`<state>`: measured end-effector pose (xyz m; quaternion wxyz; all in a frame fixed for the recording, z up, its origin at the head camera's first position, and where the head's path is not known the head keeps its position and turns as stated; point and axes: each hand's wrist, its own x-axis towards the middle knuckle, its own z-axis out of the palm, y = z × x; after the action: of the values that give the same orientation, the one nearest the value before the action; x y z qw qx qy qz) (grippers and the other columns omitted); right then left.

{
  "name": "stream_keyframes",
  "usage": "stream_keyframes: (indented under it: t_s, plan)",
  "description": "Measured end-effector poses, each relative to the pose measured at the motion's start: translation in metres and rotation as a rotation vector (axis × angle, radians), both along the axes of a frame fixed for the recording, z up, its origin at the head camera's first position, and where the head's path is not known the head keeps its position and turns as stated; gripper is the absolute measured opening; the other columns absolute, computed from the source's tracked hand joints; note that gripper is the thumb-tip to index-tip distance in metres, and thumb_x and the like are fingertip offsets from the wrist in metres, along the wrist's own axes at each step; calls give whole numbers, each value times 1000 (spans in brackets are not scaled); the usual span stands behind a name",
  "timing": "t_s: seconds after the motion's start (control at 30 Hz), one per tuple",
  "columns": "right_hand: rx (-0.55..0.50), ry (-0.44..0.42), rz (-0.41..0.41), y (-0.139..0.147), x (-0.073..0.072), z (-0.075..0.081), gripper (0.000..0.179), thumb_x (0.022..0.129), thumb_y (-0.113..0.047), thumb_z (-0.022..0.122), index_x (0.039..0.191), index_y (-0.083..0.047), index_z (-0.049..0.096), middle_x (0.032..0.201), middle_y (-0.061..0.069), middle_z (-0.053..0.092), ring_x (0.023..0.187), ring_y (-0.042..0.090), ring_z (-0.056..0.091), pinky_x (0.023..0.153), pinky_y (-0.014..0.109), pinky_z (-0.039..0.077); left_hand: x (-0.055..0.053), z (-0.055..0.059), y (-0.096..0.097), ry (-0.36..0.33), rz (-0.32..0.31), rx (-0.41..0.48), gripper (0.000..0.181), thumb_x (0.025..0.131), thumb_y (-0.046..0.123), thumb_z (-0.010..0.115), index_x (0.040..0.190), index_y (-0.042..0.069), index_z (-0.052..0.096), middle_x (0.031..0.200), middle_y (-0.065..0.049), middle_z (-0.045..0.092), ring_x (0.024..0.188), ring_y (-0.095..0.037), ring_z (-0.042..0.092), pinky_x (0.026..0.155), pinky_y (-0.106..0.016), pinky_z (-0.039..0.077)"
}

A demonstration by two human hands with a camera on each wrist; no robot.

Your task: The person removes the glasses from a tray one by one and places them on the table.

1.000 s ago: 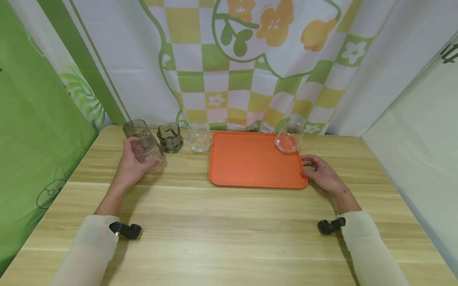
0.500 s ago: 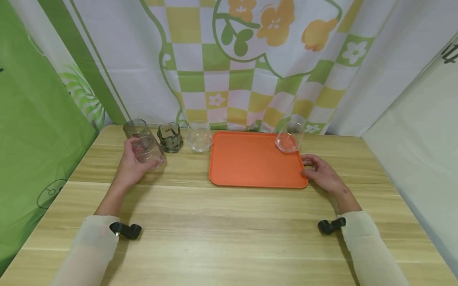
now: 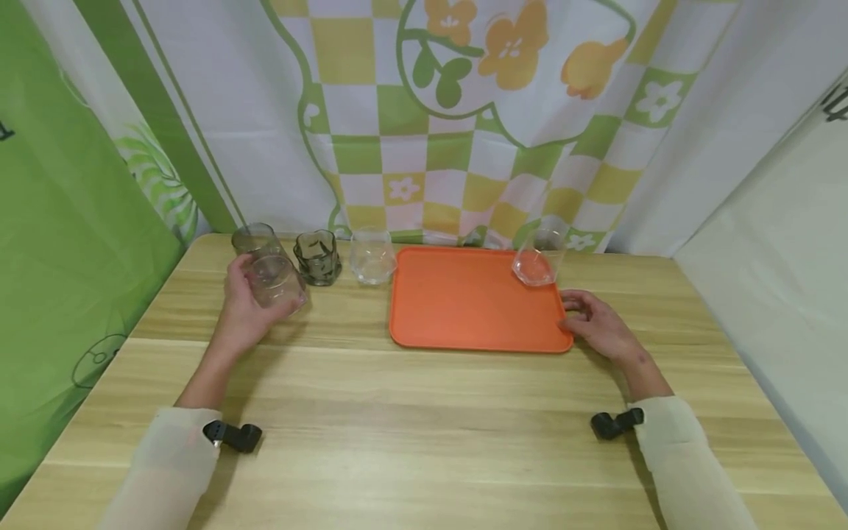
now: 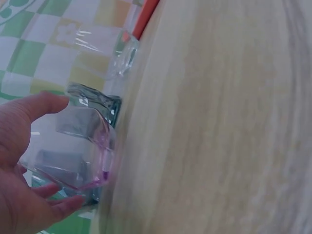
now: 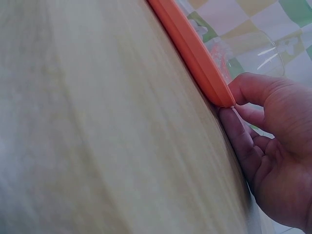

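Observation:
On the left of the table, my left hand [image 3: 246, 305] grips a clear drinking glass [image 4: 73, 146] with a pinkish tint at its base, thumb on one side and fingers on the other. Just behind it stands a tall grey glass [image 3: 255, 239], partly hidden. A dark, wavy-sided glass [image 3: 318, 258] is right beside these. My right hand [image 3: 598, 325] pinches the right rim of the orange tray [image 3: 477, 302]; in the right wrist view the thumb lies over the edge [image 5: 204, 73] and fingers touch it from below.
A rounded clear glass [image 3: 372, 258] stands by the tray's left edge. Another clear glass [image 3: 538, 258] is at the tray's back right corner. A patterned curtain [image 3: 430, 147] hangs behind the wooden table [image 3: 397, 434].

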<state>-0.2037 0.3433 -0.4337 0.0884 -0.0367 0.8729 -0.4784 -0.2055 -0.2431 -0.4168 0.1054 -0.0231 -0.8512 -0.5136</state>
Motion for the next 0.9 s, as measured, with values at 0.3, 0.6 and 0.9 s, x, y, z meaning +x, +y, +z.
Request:
stream_keyframes:
  t_s: [0.3,0.6,0.9]
  plan:
    - [-2,15,7,2,-1,-2,62,100,-10,68,152,3,39,137,29,52,97,10,63,80,22,53,10,22,9,54,52,-112,108,80,15,86,158,1,12,148,-36,26,135,-55,34,111,-69,29]
    - [8,16,0,4,-3,-3,63,100,-11,67,154,2,38,138,28,52,97,10,62,78,23,53,19,41,26,132,66,-195,100,81,17,86,158,3,22,152,-31,27,136,-51,32,109,-72,29]
    - [-7,22,10,2,-1,-1,61,100,-9,67,152,4,39,137,30,51,96,7,63,79,22,54,21,50,47,371,2,-199,79,84,10,82,147,-6,37,145,-28,41,136,-44,38,114,-57,31]
